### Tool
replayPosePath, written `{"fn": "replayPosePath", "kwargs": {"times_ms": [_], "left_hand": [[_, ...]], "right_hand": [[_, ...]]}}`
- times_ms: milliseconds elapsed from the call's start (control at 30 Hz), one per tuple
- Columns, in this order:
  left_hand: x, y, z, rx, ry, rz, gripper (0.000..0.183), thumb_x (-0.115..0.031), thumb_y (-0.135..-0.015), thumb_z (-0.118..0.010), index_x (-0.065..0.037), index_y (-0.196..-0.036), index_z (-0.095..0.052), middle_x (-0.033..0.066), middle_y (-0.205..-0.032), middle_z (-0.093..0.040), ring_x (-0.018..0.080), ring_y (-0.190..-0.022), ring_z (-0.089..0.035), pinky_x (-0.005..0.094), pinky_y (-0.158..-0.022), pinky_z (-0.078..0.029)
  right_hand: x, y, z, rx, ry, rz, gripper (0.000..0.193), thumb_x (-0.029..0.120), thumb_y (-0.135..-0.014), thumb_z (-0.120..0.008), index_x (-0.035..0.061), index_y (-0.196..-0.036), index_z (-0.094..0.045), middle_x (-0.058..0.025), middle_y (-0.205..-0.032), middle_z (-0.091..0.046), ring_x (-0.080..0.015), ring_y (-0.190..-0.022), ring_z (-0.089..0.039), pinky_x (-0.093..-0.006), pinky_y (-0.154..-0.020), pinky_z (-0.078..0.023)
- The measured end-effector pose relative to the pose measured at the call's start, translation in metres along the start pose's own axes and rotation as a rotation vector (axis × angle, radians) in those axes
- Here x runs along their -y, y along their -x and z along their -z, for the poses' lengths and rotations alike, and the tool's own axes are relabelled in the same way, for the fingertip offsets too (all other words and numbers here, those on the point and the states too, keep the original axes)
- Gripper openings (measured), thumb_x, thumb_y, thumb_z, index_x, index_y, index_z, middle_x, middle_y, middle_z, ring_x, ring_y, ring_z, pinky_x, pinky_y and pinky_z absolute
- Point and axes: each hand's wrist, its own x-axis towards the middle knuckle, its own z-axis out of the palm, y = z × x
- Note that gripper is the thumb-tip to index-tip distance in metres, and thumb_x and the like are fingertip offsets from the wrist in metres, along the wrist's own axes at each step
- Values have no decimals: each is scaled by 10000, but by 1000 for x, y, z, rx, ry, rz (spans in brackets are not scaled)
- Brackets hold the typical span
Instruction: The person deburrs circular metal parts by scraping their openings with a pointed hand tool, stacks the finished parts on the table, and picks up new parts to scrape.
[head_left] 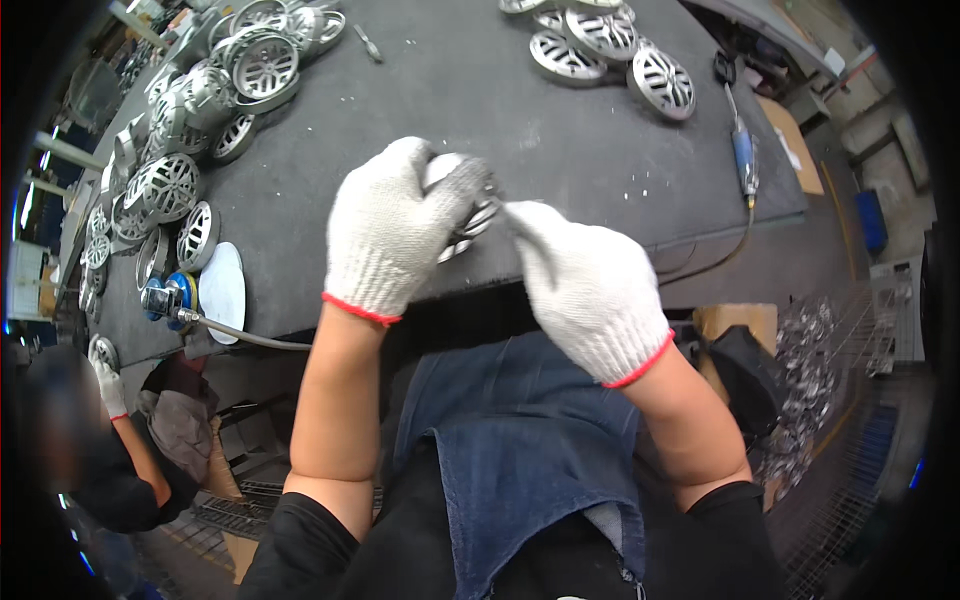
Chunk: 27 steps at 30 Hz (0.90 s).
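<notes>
My left hand (pixel 385 225), in a white knit glove with a red cuff, is closed around a silver spoked metal disc (pixel 462 238), shaped like a small wheel. The fingers and thumb hide most of the disc; its slotted lower part shows below the thumb. Gloved the same way, my right hand (pixel 592 288) is closed with its fingertips at the right side of the disc. Whatever those fingers pinch is hidden. Both hands are above the near edge of the dark table (pixel 400 110).
Many similar spoked discs (pixel 265 68) are heaped at the left; several more discs (pixel 602 35) lie far right. A blue-handled corded tool (pixel 744 160) rests on the right edge. A round sander (pixel 172 296) with a hose and white pads (pixel 222 290) sit left. A co-worker's gloved hand (pixel 110 388) shows lower left.
</notes>
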Motion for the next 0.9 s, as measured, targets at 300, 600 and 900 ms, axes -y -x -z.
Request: {"fn": "replayPosePath", "kwargs": {"times_ms": [300, 600, 900], "left_hand": [[38, 8, -50, -120, 496, 114, 258, -236, -1043, -776, 13, -1057, -709, 96, -860, -758, 160, -789, -726, 342, -758, -603], [-54, -91, -38, 509, -304, -112, 398, -406, -1012, -710, -37, -1117, -814, 249, -1152, -801, 438, -1136, -760, 523, -1018, -584], [-46, -137, -80, 767, -560, -206, 398, -325, -926, -706, -10, -1130, -838, 251, -1118, -828, 413, -1013, -806, 490, -931, -624]], "right_hand": [[-9, -6, 0, -74, 227, 142, 258, 200, -1045, -707, 168, -1295, -767, -119, -745, -760, -330, -676, -782, -479, -644, -621], [-28, -12, 26, -94, 361, 170, 156, 186, -1029, -661, 145, -1151, -748, -100, -718, -730, -310, -656, -766, -478, -615, -602], [-55, -24, 49, -89, 244, 186, 160, 151, -1052, -624, 119, -1139, -756, -144, -800, -776, -375, -731, -779, -506, -692, -625]]}}
